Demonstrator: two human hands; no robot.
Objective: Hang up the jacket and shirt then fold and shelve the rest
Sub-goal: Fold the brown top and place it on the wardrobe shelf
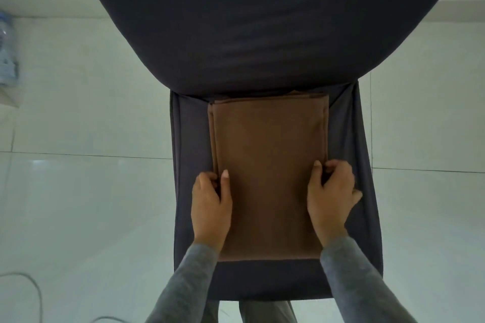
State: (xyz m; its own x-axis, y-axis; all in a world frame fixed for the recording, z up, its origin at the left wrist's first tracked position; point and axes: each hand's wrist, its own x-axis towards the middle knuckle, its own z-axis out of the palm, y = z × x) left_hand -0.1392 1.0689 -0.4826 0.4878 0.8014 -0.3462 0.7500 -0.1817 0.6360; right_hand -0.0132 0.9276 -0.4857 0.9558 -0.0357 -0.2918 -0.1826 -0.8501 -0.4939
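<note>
A brown garment [267,165], folded into a neat rectangle of several layers, lies flat on the seat of a chair with a dark grey cover [189,134]. My left hand [211,204] grips the garment's left edge, thumb on top and fingers curled under the side. On the opposite edge my right hand [332,191] holds it the same way. Both hands sit about two thirds of the way down the garment. No jacket, shirt, hanger or shelf is in view.
The chair's dark covered backrest [262,21] fills the top of the view. Pale glossy floor tiles [78,191] surround the chair. A blurred plastic water bottle [8,47] stands at far left, and a grey cable [31,288] curves across the floor at lower left.
</note>
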